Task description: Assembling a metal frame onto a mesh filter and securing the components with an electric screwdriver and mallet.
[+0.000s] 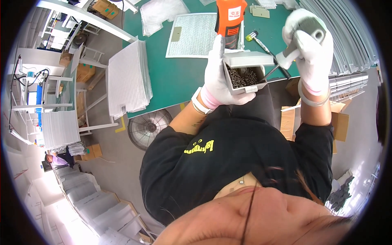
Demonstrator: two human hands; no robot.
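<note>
Left hand (218, 75) fingers wrap the open box (245, 73) of screws (241, 77), right hand (310, 45) closed on a grey tool (300, 38) just beside; tilting risks spilling screws.

A green-topped work table (179, 77) is filling the upper middle of the view. Lying flat on it is a rectangular metal mesh filter (192, 34) with a silver frame. To the left of the filter, a loose pile of white mesh sheets (157, 14) is resting near the far edge. A small hammer (261, 43) with a yellow head and black handle is lying to the right of the filter. Further back, small pale flat parts (261, 11) are sitting on the green surface. Long silver metal strips (347, 32) are lying bundled along the right side.
</note>
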